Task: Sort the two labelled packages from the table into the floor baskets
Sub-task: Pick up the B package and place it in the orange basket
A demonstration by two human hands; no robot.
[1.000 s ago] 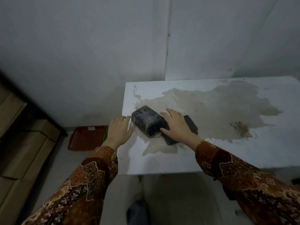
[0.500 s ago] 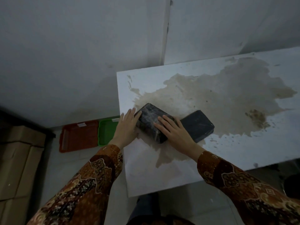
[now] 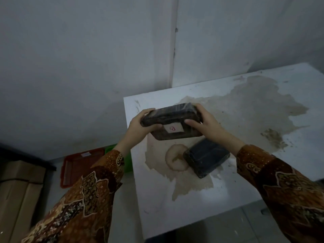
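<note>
- The white, stain-marked worktop (image 3: 228, 106) fills the right of the scene against the pale wall, with a wide brown stain across its far half.
- Stacked brown cardboard boxes (image 3: 15, 190) stand at the near left on the floor.
- Two floor baskets lie beside the worktop's left edge: a flat red plastic basket (image 3: 77, 163) and, just right of it, a green plastic basket (image 3: 127, 155), mostly hidden behind the left sleeve.
- The second dark, film-wrapped rectangular package (image 3: 206, 159) lies flat on the worktop, near and to the right of the raised one; no label shows on its upper face.
- The first dark, film-wrapped rectangular package (image 3: 171, 122), which lay flat on the worktop half a second ago, is now lifted clear and tilted toward the camera.
- The left hand (image 3: 140, 127) is clamped on its left end, and the right hand (image 3: 206, 123) is clamped on its right end.
- That tilt exposes a small white label (image 3: 173, 128) with a red mark; I cannot read it.
- My judgement: the label is being checked to choose a basket, so this package goes left and down next, and neither package is sorted yet.
</note>
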